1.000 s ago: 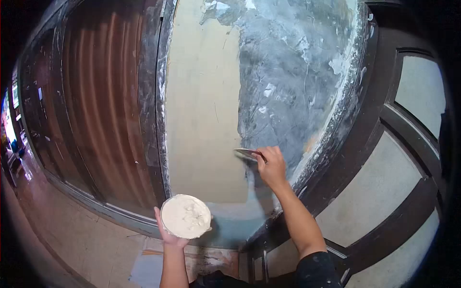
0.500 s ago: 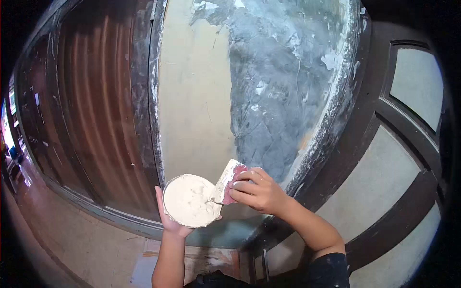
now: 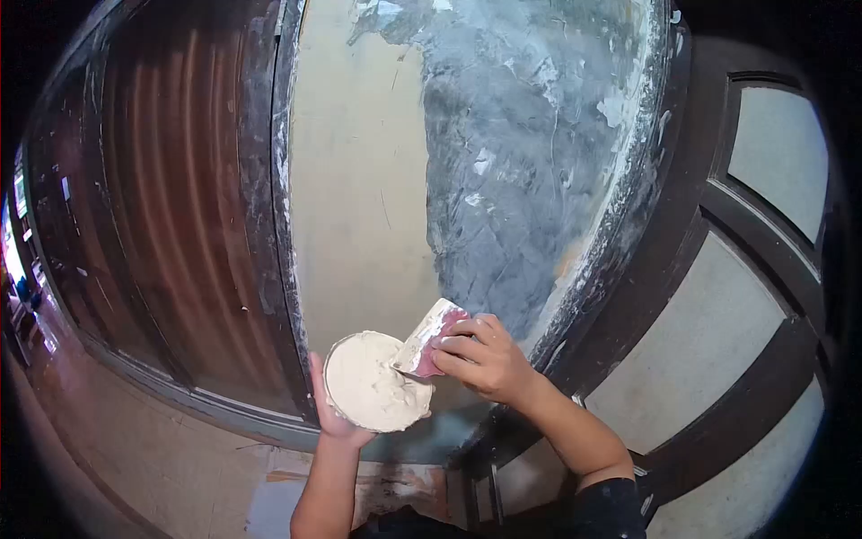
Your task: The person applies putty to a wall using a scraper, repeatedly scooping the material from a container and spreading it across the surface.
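Note:
My left hand (image 3: 338, 415) holds up a round bowl (image 3: 329, 395) from below and from its left side, with the thumb along the rim. Thick cream-coloured putty (image 3: 364, 377) fills the bowl. In my right hand (image 3: 485, 361) is a flat putty scraper (image 3: 440, 337), pinkish where I grip it and smeared with cream putty along its blade. Its lower corner dips into the putty at the bowl's right side. Behind the bowl stands a wall panel, with a smooth cream coat (image 3: 359, 180) on its left part and bare grey patchy surface (image 3: 503, 162) on its right.
A dark wooden frame with a brown ribbed panel (image 3: 180, 180) stands at the left. To the right is a dark door with pale inset panels (image 3: 691, 332). The tiled floor (image 3: 171, 449) shows at lower left, with a pale sheet (image 3: 278, 503) near my left forearm.
My left hand and the bowl have shifted right and slightly down, toward the scraper. The scraper leans over more, its corner still in the putty. My right hand has barely moved.

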Tool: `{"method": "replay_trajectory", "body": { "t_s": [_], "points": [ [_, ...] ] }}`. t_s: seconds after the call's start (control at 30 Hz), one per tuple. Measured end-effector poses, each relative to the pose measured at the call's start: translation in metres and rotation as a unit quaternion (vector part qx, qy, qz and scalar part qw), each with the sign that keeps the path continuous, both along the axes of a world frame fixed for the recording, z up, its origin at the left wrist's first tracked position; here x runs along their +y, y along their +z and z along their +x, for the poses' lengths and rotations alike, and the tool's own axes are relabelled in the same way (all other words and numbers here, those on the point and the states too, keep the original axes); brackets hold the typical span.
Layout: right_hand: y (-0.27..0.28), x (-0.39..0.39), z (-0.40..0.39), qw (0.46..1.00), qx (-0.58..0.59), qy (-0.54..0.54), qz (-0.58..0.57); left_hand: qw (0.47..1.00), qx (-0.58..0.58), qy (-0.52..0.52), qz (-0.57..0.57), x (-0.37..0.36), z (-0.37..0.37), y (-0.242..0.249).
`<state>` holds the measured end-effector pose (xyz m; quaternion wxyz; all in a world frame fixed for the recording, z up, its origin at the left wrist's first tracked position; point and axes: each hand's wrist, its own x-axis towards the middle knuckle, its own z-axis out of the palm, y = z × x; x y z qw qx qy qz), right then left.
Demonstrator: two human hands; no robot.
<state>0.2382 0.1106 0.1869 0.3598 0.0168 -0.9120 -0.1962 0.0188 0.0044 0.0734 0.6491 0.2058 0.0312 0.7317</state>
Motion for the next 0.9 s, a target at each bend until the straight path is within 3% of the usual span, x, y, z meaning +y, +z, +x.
{"method": "replay_trajectory", "body": {
  "t_s": [0.17,0.3,0.37,0.43,0.5,0.67,0.9],
  "points": [
    [0.002,0.000,0.003,1.000,0.016,0.003,-0.011,1.000,-0.003,-0.025,0.012,0.000,0.005,0.002],
    [0.014,0.011,0.018,0.993,0.101,-0.057,0.005,0.999,-0.006,-0.042,0.009,0.005,-0.001,-0.014],
    [0.007,0.029,0.029,0.976,0.138,-0.156,-0.056,1.000,-0.021,0.001,-0.020,0.005,-0.005,-0.024],
    [-0.015,0.054,0.035,0.966,0.158,-0.172,-0.106,1.000,-0.006,0.002,-0.026,0.003,-0.012,-0.031],
    [-0.048,0.081,0.043,0.946,0.085,-0.256,-0.182,1.000,-0.004,-0.027,0.007,-0.005,-0.014,-0.026],
    [-0.120,0.132,0.039,0.934,0.050,-0.288,-0.206,0.999,0.016,-0.028,0.019,-0.009,-0.020,-0.026],
    [-0.065,0.119,0.022,0.938,0.144,-0.258,-0.180,0.999,0.010,0.033,-0.025,-0.004,-0.028,-0.039]
  ]
}}
